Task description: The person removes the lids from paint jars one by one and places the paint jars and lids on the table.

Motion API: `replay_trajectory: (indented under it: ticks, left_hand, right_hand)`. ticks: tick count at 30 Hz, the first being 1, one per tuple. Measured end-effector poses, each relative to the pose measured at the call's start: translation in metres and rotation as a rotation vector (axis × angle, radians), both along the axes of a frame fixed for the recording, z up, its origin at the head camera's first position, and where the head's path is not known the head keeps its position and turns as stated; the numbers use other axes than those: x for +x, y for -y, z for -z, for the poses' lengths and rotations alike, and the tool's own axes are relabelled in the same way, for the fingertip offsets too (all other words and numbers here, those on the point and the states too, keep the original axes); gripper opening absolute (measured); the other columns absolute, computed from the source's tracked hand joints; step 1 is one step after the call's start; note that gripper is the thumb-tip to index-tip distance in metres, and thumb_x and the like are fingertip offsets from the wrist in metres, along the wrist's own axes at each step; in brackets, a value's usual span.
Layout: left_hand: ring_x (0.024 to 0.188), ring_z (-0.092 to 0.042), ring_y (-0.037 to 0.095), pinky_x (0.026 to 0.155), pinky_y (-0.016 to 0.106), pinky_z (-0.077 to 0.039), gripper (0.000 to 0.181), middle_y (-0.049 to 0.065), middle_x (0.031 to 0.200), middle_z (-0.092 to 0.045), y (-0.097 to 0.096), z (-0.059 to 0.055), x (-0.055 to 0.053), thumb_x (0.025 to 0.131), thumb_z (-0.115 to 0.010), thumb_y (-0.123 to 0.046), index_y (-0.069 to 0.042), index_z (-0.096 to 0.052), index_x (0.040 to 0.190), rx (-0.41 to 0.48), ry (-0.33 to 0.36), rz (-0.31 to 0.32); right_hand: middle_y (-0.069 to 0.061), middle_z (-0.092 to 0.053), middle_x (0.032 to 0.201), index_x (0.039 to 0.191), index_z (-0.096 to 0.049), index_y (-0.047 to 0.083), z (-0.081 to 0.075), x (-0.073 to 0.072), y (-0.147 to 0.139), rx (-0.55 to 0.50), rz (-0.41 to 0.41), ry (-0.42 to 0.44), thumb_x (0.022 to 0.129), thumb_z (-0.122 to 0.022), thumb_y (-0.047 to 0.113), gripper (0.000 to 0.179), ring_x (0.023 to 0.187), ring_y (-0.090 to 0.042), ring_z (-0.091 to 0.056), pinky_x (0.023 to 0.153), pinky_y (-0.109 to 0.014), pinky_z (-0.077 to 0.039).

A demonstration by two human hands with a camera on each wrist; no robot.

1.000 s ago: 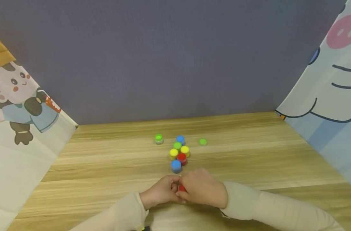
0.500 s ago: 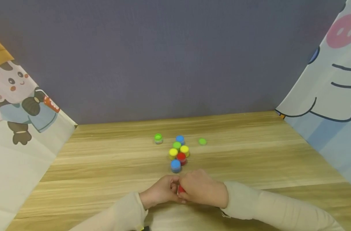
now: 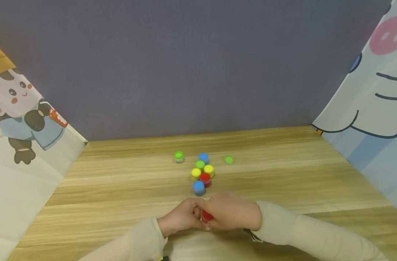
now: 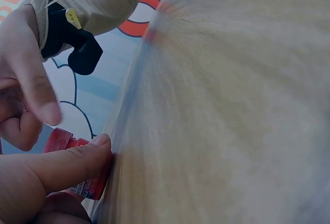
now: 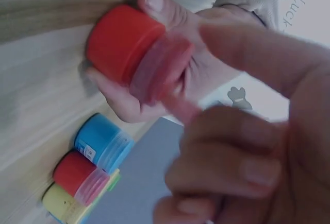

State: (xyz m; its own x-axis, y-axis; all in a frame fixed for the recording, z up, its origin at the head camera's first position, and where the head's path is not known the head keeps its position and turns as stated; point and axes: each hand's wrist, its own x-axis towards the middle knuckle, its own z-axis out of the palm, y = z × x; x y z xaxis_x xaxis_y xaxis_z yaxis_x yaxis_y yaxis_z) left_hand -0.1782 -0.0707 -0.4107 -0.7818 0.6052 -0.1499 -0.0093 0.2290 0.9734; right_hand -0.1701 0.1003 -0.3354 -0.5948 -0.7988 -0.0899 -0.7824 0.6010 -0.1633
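A small red jar (image 5: 121,41) with a clear-sided red lid (image 3: 206,216) sits low over the table's near part. My left hand (image 3: 182,217) grips it by the body, thumb along one side and fingers on the other. Over the lid bends my right hand (image 3: 234,212), its forefinger curled against the lid's edge in the right wrist view. The right thumb stands slightly off the lid in the left wrist view. Just beyond the hands is a blue jar (image 3: 198,188), then a red jar (image 3: 205,179) and two yellow jars (image 3: 196,174).
Behind these stand a green-topped jar (image 3: 200,165) and another blue jar (image 3: 203,158). A green-rimmed clear jar (image 3: 179,157) is apart to the left, a flat green disc (image 3: 229,160) to the right. A grey partition (image 3: 198,72) rises at the table's far edge.
My right hand has shifted slightly right and turned at the wrist, so more of the red lid shows. The left hand keeps its grip on the jar; the other jars stay put.
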Motion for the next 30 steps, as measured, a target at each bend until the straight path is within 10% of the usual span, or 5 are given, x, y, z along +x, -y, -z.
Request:
replay_trajectory:
  ticks: [8, 16, 30]
  left_hand:
    - [0.049, -0.039, 0.004, 0.047, 0.014, -0.034, 0.043, -0.003, 0.056, -0.049, 0.0, -0.001, 0.001, 0.067, -0.077, 0.01, 0.0, -0.064, 0.107, 0.02, 0.034, -0.007]
    - [0.048, -0.04, 0.003, 0.046, 0.013, -0.033, 0.036, -0.004, 0.054, -0.047, -0.001, 0.001, 0.001, 0.066, -0.077, 0.009, -0.001, -0.064, 0.098, -0.001, 0.03, -0.014]
    - [0.048, -0.037, 0.005, 0.044, 0.015, -0.03, 0.041, -0.002, 0.056, -0.049, -0.002, 0.004, -0.001, 0.066, -0.078, 0.009, -0.005, -0.066, 0.103, -0.026, 0.007, -0.021]
  right_hand:
    - [0.009, -0.039, 0.056, 0.065, -0.055, 0.018, 0.011, 0.005, 0.005, -0.004, 0.16, -0.114, 0.085, -0.065, 0.043, 0.033, 0.049, -0.004, -0.037, 0.043, -0.023, -0.033]
    - [0.008, -0.038, 0.054, 0.058, -0.046, 0.019, 0.016, 0.005, 0.007, 0.073, 0.179, -0.174, 0.084, -0.064, 0.048, 0.043, 0.048, -0.005, -0.035, 0.041, -0.024, -0.031]
    - [0.009, -0.043, 0.057, 0.117, -0.061, 0.017, 0.004, -0.002, 0.002, 0.126, 0.046, -0.083, 0.075, -0.078, 0.033, 0.048, 0.051, -0.004, -0.038, 0.047, -0.02, -0.036]
